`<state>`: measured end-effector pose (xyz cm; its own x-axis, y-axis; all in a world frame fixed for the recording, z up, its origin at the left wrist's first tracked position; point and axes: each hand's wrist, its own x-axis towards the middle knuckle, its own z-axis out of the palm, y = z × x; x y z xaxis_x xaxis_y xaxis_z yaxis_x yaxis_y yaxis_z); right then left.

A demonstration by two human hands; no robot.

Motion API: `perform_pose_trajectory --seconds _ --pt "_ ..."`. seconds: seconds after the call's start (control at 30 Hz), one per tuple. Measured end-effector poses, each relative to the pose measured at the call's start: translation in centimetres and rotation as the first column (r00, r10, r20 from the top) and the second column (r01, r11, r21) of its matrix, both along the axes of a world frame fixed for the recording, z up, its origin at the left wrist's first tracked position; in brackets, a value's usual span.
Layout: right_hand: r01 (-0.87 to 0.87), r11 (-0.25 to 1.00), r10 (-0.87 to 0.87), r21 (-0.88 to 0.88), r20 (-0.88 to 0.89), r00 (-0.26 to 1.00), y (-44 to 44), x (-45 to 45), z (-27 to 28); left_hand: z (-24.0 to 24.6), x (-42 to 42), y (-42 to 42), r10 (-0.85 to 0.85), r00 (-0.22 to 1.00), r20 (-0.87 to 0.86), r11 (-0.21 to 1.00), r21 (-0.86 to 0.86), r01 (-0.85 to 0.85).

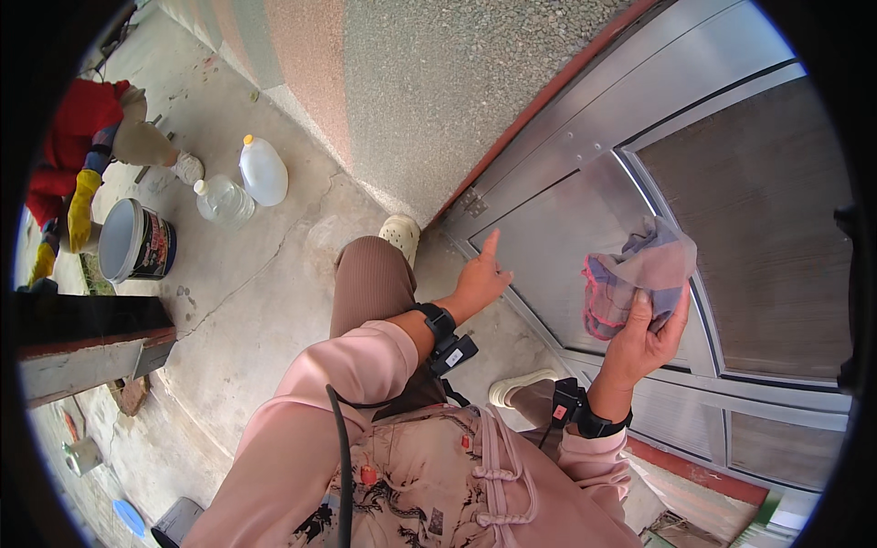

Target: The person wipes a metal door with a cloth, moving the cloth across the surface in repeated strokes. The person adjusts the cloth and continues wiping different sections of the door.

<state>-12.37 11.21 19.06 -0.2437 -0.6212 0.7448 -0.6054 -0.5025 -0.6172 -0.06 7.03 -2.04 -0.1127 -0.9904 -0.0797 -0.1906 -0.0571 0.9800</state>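
Note:
My right hand [647,335] grips a crumpled plaid cloth [640,264] with pink stitched edging. It holds the cloth up before a metal-framed door [569,240]; whether the cloth touches the door cannot be told. My left hand [483,277] holds nothing. Its index finger points forward toward the door's lower panel, apart from the other, bent fingers. A dark glass pane [747,233] fills the upper part of the door, and a hinge [473,203] shows at its near corner. Black bands with small devices sit on both my wrists.
A pebbled wall [438,89] with a red edge meets the door. To the left stand two clear plastic jugs [264,171] and a paint bucket [137,240]. Another person in yellow gloves [83,205] bends beside the bucket. A ledge [96,349] juts in at left.

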Motion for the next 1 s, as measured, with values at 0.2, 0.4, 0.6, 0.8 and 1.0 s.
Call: perform_pose_trajectory --seconds 0.2,0.4,0.6,0.8,1.0 --pt "-0.054 0.99 0.075 0.131 -0.157 0.985 -1.1 0.3 1.1 0.5 0.0 -1.0 -0.011 0.999 0.03 1.0 0.022 0.011" --pt "0.018 0.997 -0.009 0.073 -0.116 0.993 -1.4 -0.1 1.2 0.4 -0.3 -0.9 -0.029 0.999 0.025 0.997 0.068 0.027" --pt "0.116 0.987 -0.087 0.111 -0.24 0.967 -2.4 -0.8 -0.1 0.2 0.0 -0.4 -0.014 1.0 0.026 0.999 0.04 0.013" --pt "0.249 0.965 -0.202 0.079 -0.38 0.903 -5.0 -1.5 -1.9 0.4 -0.2 -0.9 0.0 0.999 0.034 1.0 -0.015 0.001" --pt "0.345 0.93 -0.252 0.124 -0.469 0.846 -7.4 -0.3 -2.7 0.3 -0.2 -0.8 -0.014 0.999 -0.031 1.0 0.025 0.015"
